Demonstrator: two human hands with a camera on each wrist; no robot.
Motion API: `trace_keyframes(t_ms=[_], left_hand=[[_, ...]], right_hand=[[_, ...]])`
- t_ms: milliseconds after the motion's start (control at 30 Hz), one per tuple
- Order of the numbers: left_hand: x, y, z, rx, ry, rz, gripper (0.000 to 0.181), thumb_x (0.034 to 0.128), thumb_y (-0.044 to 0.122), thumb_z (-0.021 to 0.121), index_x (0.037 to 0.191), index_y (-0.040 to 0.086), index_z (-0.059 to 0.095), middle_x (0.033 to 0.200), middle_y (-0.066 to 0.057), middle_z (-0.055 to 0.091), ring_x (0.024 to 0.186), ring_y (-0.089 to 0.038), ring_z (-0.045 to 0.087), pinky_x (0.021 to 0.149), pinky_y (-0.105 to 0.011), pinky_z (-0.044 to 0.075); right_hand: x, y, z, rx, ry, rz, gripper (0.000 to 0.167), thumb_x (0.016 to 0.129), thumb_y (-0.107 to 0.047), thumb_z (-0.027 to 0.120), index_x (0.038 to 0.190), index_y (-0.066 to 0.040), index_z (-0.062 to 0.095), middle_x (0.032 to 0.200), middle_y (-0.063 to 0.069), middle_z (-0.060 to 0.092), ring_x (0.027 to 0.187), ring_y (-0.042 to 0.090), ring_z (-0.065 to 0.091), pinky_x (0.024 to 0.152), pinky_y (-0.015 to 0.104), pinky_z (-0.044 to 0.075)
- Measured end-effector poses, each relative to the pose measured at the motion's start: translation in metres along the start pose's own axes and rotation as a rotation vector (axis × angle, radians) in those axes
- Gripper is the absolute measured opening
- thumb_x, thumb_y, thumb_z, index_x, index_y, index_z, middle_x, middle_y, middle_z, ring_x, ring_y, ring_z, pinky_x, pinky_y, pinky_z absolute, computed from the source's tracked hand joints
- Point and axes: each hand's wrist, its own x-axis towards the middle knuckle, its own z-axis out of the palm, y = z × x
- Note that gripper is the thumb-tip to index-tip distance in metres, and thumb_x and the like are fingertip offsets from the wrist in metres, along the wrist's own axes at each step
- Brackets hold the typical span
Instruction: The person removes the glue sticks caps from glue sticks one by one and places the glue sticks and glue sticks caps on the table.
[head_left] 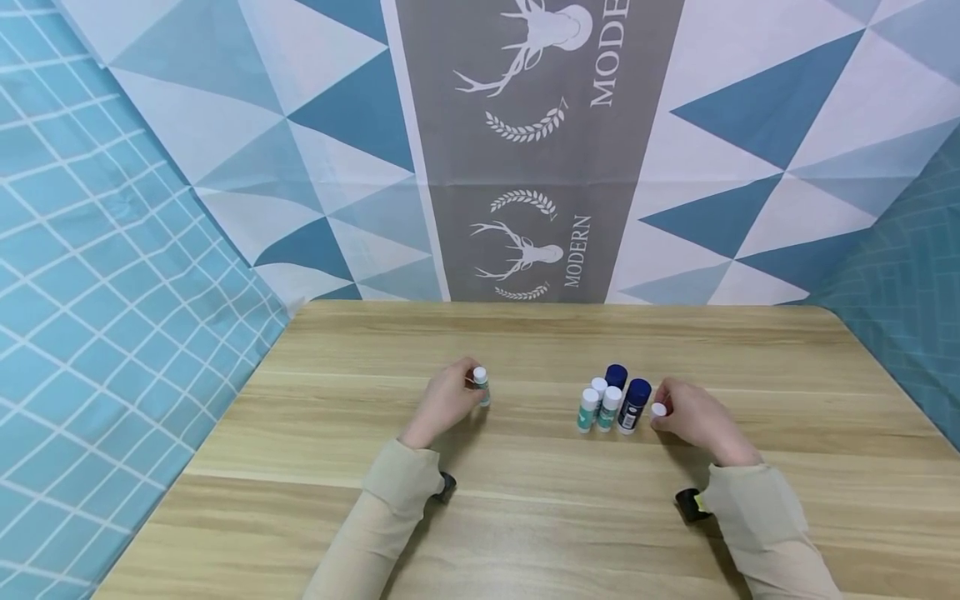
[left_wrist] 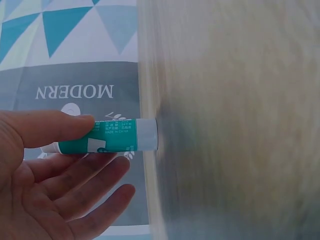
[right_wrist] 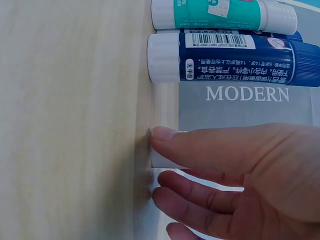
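At the table's left-centre, my left hand [head_left: 447, 398] pinches a small green glue stick [left_wrist: 117, 136] with a white cap between thumb and fingers. The stick stands upright, its white base at the tabletop. Farther right, my right hand [head_left: 696, 417] holds a white-capped stick [head_left: 658, 410] with thumb and fingers. In the right wrist view its white base [right_wrist: 164, 160] shows below the thumb, and the fingers hide its label. Just left of this hand stands a large navy glue stick [head_left: 634, 405], apart from the thumb.
Beside that navy stick are another navy glue stick [head_left: 616, 376] and smaller green, white-capped ones, including a front-left glue stick [head_left: 587, 412] and a neighbouring glue stick [head_left: 608, 410]. The wooden table [head_left: 555, 508] ends at a patterned cloth [head_left: 525, 167] behind.
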Motion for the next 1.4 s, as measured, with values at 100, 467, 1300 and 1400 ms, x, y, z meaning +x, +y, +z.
trace_keyframes(t_ms=[100, 467, 1300, 1400], left_hand=[[0.000, 0.002, 0.000, 0.021, 0.000, 0.003, 0.026, 0.0798, 0.006, 0.065, 0.104, 0.001, 0.057, 0.098, -0.013, 0.063, 0.089, -0.025, 0.061, 0.077, -0.036, 0.050], [-0.003, 0.011, -0.005, 0.074, 0.041, 0.027, 0.027, 0.0799, 0.006, 0.063, 0.105, 0.001, 0.056, 0.102, -0.012, 0.061, 0.097, -0.027, 0.058, 0.081, -0.039, 0.047], [-0.018, 0.055, -0.014, 0.187, 0.179, 0.212, 0.031, 0.0832, 0.017, 0.065, 0.111, 0.005, 0.058, 0.109, -0.008, 0.061, 0.104, -0.024, 0.055, 0.088, -0.036, 0.045], [-0.016, 0.060, -0.010, 0.195, 0.160, 0.274, 0.030, 0.0836, 0.017, 0.065, 0.110, 0.004, 0.058, 0.107, -0.008, 0.061, 0.102, -0.022, 0.056, 0.087, -0.035, 0.045]], right_hand=[[0.000, 0.000, -0.002, 0.007, -0.007, -0.010, 0.024, 0.075, -0.012, 0.069, 0.088, -0.001, 0.052, 0.078, 0.008, 0.056, 0.069, 0.020, 0.049, 0.059, 0.034, 0.040], [-0.004, -0.008, -0.010, 0.012, 0.017, 0.009, 0.042, 0.075, -0.013, 0.070, 0.105, 0.006, 0.048, 0.101, 0.023, 0.051, 0.083, 0.030, 0.052, 0.071, 0.045, 0.044], [-0.024, -0.049, -0.026, -0.039, 0.617, -0.203, 0.012, 0.076, 0.003, 0.058, 0.088, 0.002, 0.058, 0.112, 0.027, 0.052, 0.097, 0.043, 0.048, 0.081, 0.055, 0.037], [-0.025, -0.054, -0.026, -0.007, 0.691, -0.254, 0.013, 0.076, 0.003, 0.060, 0.088, 0.001, 0.059, 0.116, 0.027, 0.051, 0.107, 0.045, 0.042, 0.088, 0.058, 0.031]])
